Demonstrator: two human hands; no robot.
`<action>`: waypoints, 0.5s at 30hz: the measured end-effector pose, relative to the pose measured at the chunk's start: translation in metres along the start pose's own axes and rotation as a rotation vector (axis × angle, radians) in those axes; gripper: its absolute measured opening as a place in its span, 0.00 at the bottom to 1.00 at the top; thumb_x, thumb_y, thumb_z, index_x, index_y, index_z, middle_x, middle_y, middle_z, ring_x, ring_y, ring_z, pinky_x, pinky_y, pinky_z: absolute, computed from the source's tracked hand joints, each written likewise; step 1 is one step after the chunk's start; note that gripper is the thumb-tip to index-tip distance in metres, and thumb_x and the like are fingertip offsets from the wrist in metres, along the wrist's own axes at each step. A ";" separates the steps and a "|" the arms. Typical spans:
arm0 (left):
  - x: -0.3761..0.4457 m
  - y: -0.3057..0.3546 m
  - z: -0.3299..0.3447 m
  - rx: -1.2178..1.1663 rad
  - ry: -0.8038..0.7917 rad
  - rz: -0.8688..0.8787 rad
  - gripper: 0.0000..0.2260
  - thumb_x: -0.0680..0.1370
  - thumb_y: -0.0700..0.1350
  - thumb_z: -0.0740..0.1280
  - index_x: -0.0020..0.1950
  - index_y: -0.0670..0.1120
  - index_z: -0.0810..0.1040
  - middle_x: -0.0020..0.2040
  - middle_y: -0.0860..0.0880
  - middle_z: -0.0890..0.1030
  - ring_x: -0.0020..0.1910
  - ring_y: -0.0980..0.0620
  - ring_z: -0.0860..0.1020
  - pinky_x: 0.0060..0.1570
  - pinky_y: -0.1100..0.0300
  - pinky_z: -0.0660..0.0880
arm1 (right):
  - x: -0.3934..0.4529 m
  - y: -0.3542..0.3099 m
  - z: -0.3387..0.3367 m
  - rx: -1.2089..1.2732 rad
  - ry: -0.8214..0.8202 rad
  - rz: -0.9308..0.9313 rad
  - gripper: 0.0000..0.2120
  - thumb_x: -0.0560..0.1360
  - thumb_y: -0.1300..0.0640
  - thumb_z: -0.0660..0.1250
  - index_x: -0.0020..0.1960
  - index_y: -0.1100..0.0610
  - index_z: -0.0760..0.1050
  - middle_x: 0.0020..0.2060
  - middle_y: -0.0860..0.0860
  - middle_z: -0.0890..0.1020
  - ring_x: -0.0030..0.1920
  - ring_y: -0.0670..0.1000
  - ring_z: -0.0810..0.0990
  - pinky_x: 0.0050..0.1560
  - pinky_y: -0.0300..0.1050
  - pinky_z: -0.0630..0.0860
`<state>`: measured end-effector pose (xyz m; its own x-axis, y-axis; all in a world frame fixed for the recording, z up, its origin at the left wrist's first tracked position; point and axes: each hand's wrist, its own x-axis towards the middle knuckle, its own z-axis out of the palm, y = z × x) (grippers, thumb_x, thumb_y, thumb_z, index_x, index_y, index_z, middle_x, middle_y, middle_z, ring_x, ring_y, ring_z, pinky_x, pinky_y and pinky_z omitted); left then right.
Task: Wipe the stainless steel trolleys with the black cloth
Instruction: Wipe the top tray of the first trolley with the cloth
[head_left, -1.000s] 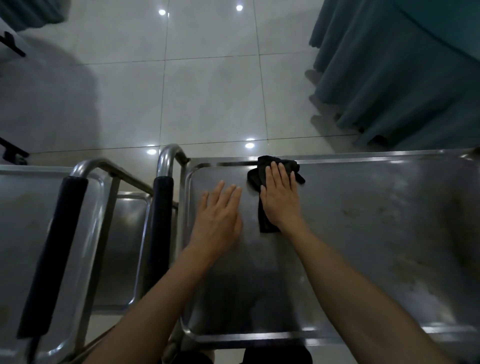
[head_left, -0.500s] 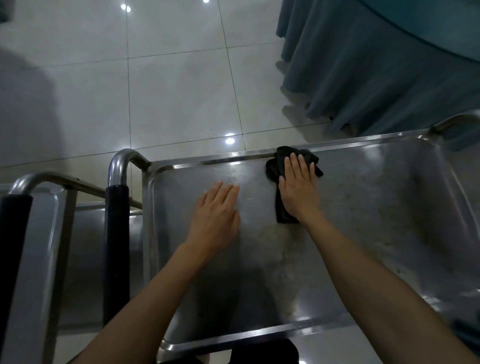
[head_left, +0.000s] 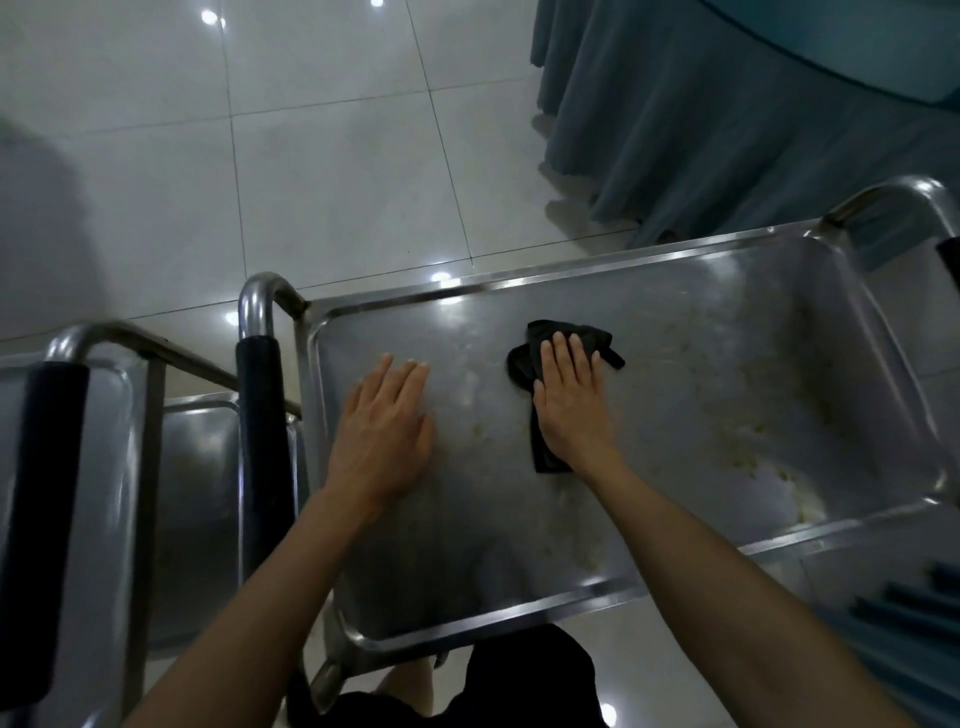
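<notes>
Right hand (head_left: 569, 402) flat on black cloth (head_left: 545, 457); left hand (head_left: 384, 431) flat on trolley (head_left: 701, 374); fingers straight.

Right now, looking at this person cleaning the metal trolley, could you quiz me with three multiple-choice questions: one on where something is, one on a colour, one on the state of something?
1. Where is the cloth?
A. On the floor
B. Under the right hand on the trolley's top tray
C. Draped over the handle

2. What colour is the grip on that trolley's handle?
A. Black
B. Red
C. White

3. What state is the tray's right part in?
A. Spotless
B. Covered with dishes
C. Smeared with pale residue

Answers: 1 B, the flat right hand presses the cloth on the tray. 2 A, the padded sleeve is black. 3 C, yellowish streaks show there. The left hand rests flat on bare steel.
</notes>
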<state>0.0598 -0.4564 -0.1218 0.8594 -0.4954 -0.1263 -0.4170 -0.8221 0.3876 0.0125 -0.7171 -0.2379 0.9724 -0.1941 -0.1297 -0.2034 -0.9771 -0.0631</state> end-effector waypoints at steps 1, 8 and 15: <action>-0.005 -0.004 -0.003 0.008 0.006 0.003 0.25 0.80 0.48 0.62 0.76 0.45 0.63 0.75 0.44 0.65 0.78 0.45 0.56 0.74 0.42 0.59 | -0.004 -0.008 0.001 -0.005 0.003 -0.010 0.29 0.84 0.48 0.42 0.81 0.60 0.48 0.81 0.58 0.51 0.81 0.58 0.44 0.79 0.62 0.47; -0.046 -0.030 -0.028 0.133 0.076 0.060 0.24 0.79 0.46 0.63 0.75 0.43 0.65 0.73 0.43 0.67 0.78 0.44 0.57 0.74 0.37 0.55 | -0.024 -0.062 0.005 0.005 -0.006 -0.068 0.29 0.84 0.48 0.44 0.81 0.59 0.48 0.81 0.58 0.50 0.81 0.58 0.43 0.79 0.63 0.46; -0.079 -0.065 -0.039 0.128 0.165 -0.001 0.23 0.80 0.45 0.55 0.74 0.42 0.66 0.76 0.42 0.63 0.79 0.45 0.50 0.76 0.41 0.51 | -0.035 -0.122 0.010 0.028 0.003 -0.133 0.30 0.83 0.48 0.43 0.81 0.59 0.53 0.80 0.59 0.55 0.80 0.60 0.47 0.78 0.64 0.48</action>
<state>0.0309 -0.3529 -0.1012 0.8925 -0.4501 0.0290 -0.4408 -0.8569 0.2673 0.0016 -0.5904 -0.2356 0.9913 -0.0630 -0.1155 -0.0756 -0.9913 -0.1076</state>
